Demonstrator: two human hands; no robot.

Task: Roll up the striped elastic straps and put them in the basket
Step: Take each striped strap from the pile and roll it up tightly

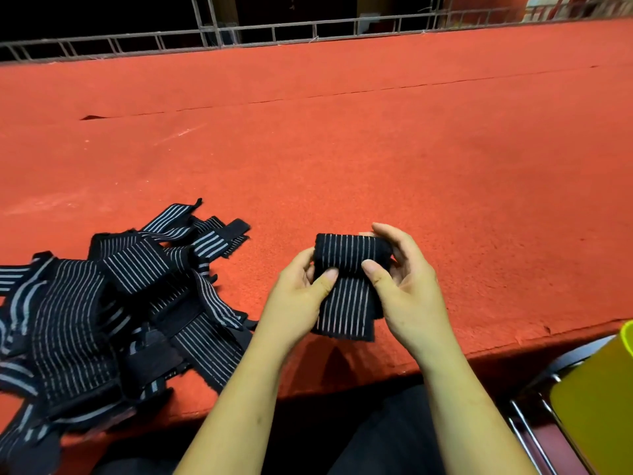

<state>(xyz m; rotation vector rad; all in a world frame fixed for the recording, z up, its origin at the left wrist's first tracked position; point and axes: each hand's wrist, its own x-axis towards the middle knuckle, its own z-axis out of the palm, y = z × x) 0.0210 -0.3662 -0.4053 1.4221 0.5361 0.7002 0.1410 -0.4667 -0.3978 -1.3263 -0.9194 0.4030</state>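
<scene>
Head view: both hands are up front, over the near edge of the red table (376, 132). The left hand (298, 289) and right hand (411, 289) both grip one strap (352, 250), thumbs pressing on the near side of the roll, fingers curled behind it. The strap is rolled at the top, and its loose tail hangs down between the wrists, just above the table. To the left, a tangled pile (85, 303) of unrolled straps lies on the table, spilling over the near edge. Low at the right edge, a yellow-green container (599, 406) shows only partly, well apart from the hands.
</scene>
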